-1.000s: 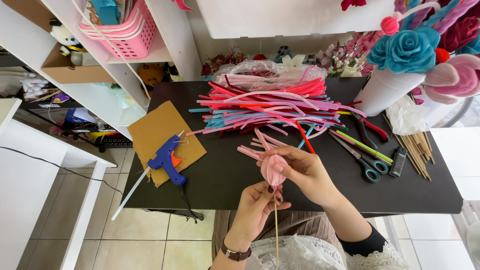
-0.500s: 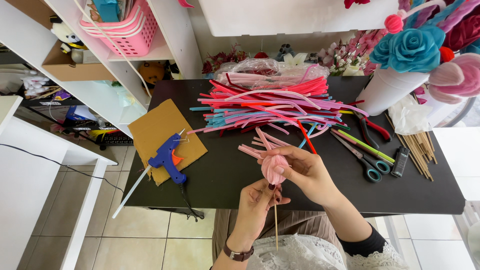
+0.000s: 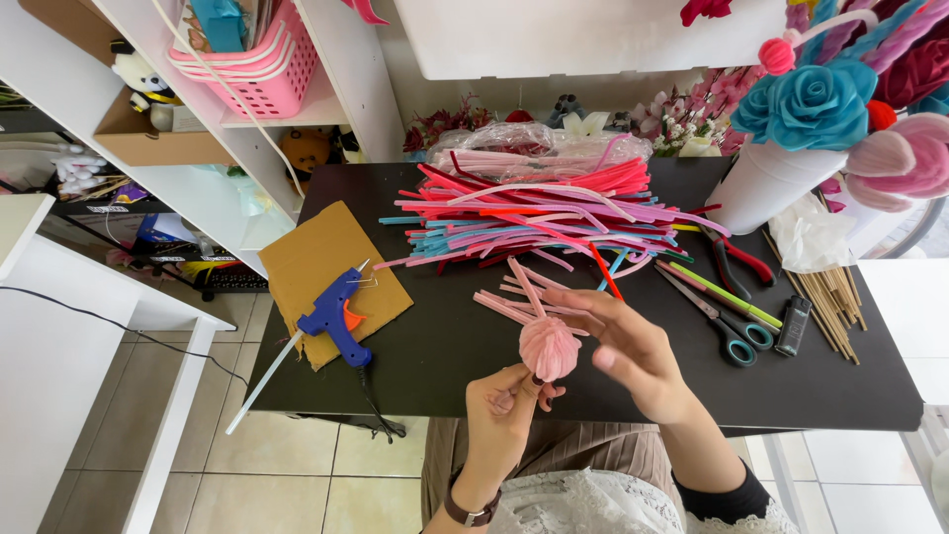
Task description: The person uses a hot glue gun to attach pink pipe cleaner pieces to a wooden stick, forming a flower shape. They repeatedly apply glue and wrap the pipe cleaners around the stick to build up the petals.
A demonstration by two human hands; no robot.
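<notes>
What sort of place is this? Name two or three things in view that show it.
Probably a home craft workspace for making artificial flowers: a heap of pipe cleaners on a black table, a glue gun on cardboard, and finished flowers in a vase.

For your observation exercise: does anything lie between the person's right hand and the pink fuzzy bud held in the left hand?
Nothing visible does. The right hand is right beside the pink fuzzy bud, which the left hand holds up from below.

Home craft workspace: black table [image 3: 474, 356], pipe-cleaner pile [image 3: 534, 213], glue gun [image 3: 336, 316], scissors [image 3: 717, 321], shelves [image 3: 198, 158].
</notes>
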